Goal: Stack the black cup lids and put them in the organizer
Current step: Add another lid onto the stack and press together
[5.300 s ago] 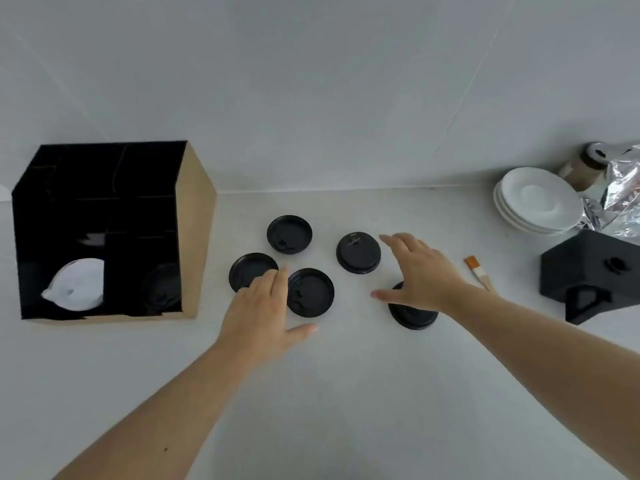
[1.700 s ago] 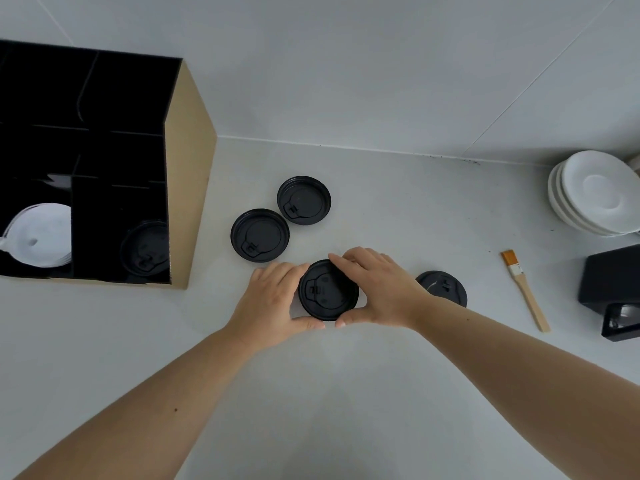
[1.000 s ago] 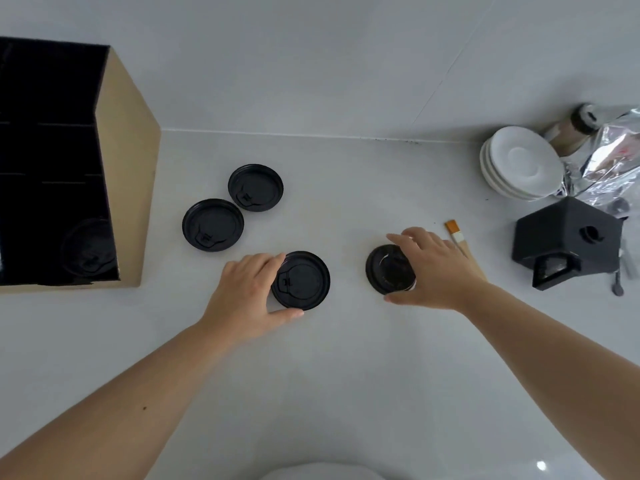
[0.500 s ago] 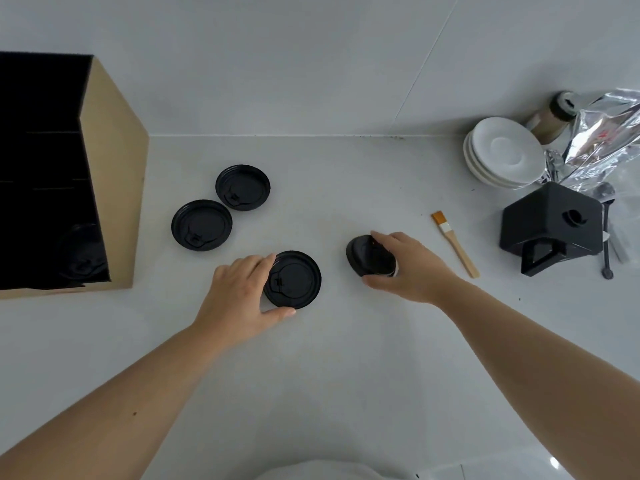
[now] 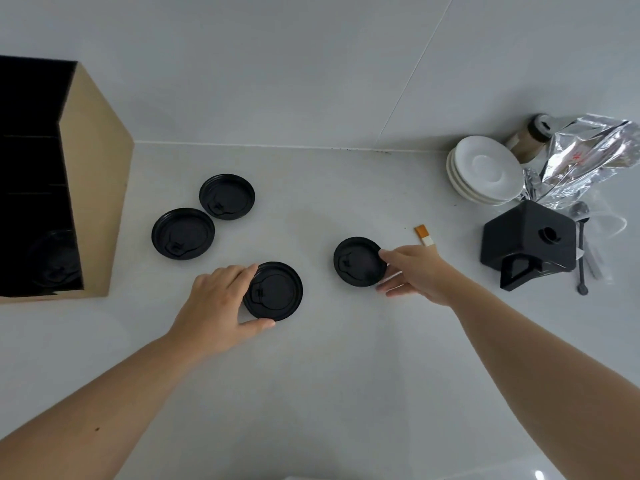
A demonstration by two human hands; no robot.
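Black round cup lids lie on a white counter. My left hand (image 5: 218, 306) curls around the left edge of a lid stack (image 5: 275, 291), thumb at its front rim. My right hand (image 5: 414, 270) pinches the right rim of a single black lid (image 5: 356, 261), which faces up about level with the counter. Two loose lids, one (image 5: 227, 196) behind the other (image 5: 183, 233), rest further left. The organizer (image 5: 95, 188), black inside with a tan side wall, stands at the far left. Another dark lid (image 5: 53, 261) sits in its lower compartment.
At the right stand stacked white saucers (image 5: 485, 171), a black angular box (image 5: 530, 244), a crumpled foil bag (image 5: 588, 157), a brown jar (image 5: 533, 136) and a spoon (image 5: 581, 251). A small brush (image 5: 424, 235) lies just behind my right hand.
My right hand picked up the lid at the right and turned it from tilted to face up. My left hand stayed on the stack. The view shifted slightly.
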